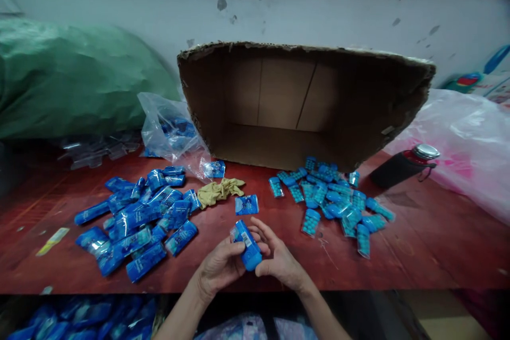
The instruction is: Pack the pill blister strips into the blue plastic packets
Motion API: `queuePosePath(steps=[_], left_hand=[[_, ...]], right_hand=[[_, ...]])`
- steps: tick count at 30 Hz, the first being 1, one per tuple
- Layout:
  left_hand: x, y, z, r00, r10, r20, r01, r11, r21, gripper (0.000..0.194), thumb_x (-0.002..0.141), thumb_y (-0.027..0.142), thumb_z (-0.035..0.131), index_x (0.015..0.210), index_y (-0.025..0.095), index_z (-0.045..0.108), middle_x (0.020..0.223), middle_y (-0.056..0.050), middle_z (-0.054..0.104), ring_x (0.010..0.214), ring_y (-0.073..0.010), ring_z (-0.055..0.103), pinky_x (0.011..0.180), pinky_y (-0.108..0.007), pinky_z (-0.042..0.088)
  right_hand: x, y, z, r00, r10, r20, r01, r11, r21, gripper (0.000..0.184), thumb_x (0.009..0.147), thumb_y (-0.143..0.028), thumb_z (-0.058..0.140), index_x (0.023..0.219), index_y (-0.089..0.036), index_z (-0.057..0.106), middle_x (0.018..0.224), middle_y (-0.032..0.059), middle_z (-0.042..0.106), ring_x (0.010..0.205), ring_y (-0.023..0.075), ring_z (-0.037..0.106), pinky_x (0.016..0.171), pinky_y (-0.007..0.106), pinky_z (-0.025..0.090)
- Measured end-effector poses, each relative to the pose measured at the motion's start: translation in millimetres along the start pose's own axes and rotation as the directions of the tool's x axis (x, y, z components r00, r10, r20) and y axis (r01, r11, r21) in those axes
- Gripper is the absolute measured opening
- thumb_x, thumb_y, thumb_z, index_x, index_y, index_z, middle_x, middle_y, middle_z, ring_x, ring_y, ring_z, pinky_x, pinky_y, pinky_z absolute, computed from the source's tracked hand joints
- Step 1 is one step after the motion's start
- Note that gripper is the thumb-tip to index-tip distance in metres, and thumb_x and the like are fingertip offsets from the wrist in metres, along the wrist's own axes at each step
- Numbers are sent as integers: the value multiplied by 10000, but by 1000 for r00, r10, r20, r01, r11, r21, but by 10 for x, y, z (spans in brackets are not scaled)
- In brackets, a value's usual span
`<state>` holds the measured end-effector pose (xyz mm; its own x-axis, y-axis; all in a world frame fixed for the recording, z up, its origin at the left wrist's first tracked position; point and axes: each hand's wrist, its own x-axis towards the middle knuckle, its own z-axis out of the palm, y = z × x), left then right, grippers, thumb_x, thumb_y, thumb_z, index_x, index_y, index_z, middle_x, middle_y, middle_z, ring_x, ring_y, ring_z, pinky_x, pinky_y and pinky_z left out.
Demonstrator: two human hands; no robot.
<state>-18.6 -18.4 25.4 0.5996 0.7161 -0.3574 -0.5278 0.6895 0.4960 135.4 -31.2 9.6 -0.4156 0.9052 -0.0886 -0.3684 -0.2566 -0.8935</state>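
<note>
A small blue candy bottle (247,247) with a printed wrap and a barcode is held over the front of the table, tilted, its rounded blue end toward me. My left hand (223,261) grips it from the left, thumb across its side. From the right, my right hand (279,261) closes on it, with the thumb at the lower end and some fingers behind. Just beyond lies a flat blue printed sleeve (247,204). Wrapped blue packs (139,218) form a pile at left. Clear bottles with turquoise pellets and blue caps (337,196) are heaped at right.
An open cardboard box (279,101) lies on its side behind. A yellowish glove (219,192), a clear bag (171,130) of blue sleeves and a dark flask (402,166) are on the red table (430,244). Below the left edge are more blue packs (87,319).
</note>
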Motion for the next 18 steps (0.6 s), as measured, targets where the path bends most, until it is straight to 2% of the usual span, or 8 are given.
queuePosePath(steps=[4,8,14,18], left_hand=[[6,-34,33,999,25,-42,-25,1000,13,219,696,154,601,906,103,633,799,-103,696,853,-213,635,781,-276,458],[13,-107,99,989,78,-127,-76,997,20,184,718,205,600,870,112,644,793,-87,696,820,-199,640,755,-268,473],[-15,-180,181,975,99,-201,-103,995,-11,178,760,237,554,859,120,644,789,-82,694,794,-189,640,760,-298,480],[-30,-159,184,977,57,-205,-60,998,-11,196,760,246,555,874,113,644,778,-86,692,780,-195,642,753,-319,486]], right_hand=[[2,-58,-6,1000,19,15,-18,998,-56,739,562,-109,699,1222,-311,435,1262,17,481,1039,199,517,767,276,451],[2,-102,7,1000,11,8,-11,995,-103,641,639,-187,662,1234,-269,436,1221,27,518,1010,192,529,811,295,429],[-25,-54,11,1000,20,-4,-20,995,-101,602,681,-240,630,1248,-251,426,1122,28,573,903,163,566,777,272,432],[-30,-64,25,999,34,-21,-36,991,-130,595,686,-201,613,1247,-261,425,1081,13,586,838,141,575,755,265,442]])
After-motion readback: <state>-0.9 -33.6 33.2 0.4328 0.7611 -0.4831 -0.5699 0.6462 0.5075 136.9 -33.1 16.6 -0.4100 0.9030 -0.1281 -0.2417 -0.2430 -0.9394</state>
